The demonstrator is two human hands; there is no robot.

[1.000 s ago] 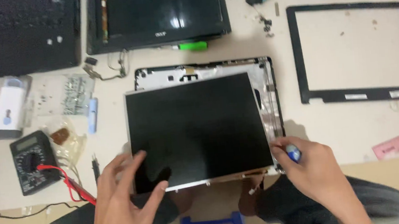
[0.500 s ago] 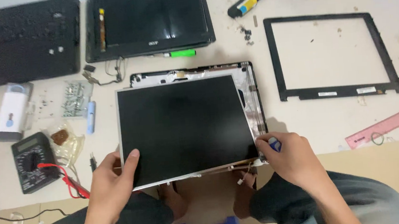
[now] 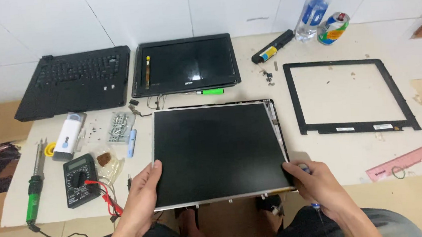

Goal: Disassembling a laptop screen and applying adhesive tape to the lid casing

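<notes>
We hold the bare screen panel (image 3: 218,152) by its two near corners: our left hand (image 3: 144,196) grips the left one, thumb on the dark glass, and our right hand (image 3: 319,185) grips the right one with a small screwdriver (image 3: 314,204) tucked in the palm. Beyond the panel lies a black laptop lid (image 3: 185,64), with a green-handled screwdriver (image 3: 208,92) between them. Right of the panel lies an empty black bezel (image 3: 353,126); left of it, a multimeter (image 3: 80,180).

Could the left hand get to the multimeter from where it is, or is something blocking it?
Probably yes, but not freely: the left hand grips the screen panel by its lower-left edge. The multimeter lies just beside it on the table, with only its red leads between.
</notes>
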